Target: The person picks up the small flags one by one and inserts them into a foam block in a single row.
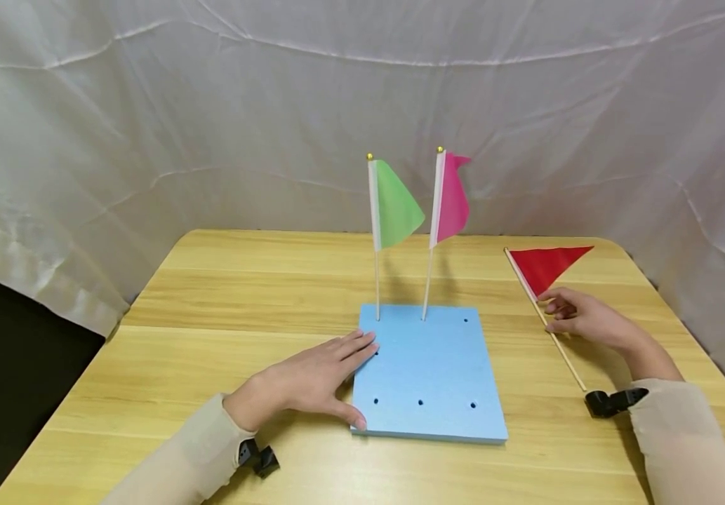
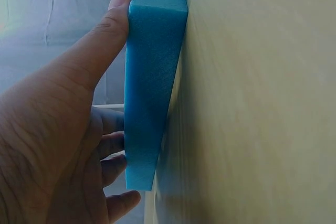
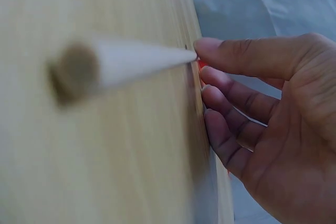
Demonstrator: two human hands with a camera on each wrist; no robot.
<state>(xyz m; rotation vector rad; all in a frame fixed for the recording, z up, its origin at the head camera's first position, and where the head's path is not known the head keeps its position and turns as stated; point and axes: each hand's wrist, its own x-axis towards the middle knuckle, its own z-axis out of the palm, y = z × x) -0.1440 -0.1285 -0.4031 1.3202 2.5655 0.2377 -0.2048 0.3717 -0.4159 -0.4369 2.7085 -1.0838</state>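
A light blue square board (image 1: pixel 428 365) with small holes lies on the table. My left hand (image 1: pixel 311 375) rests on its left edge, fingers stretched over the top and thumb at the near left corner; the left wrist view shows the board's side (image 2: pixel 152 77) beside the thumb. A green flag (image 1: pixel 395 207) and a pink flag (image 1: pixel 452 200) stand upright in holes along the far edge. To the right, a red triangular flag (image 1: pixel 545 268) lies slanted on the table. My right hand (image 1: pixel 596 322) pinches its stick (image 3: pixel 136 62) just below the cloth, with thumb and index finger.
The wooden table (image 1: pixel 229 301) has rounded far corners. A pale grey curtain (image 1: pixel 311 105) hangs behind it and at both sides. Several open holes show in the board, one at its far right corner and others along the left and near edges.
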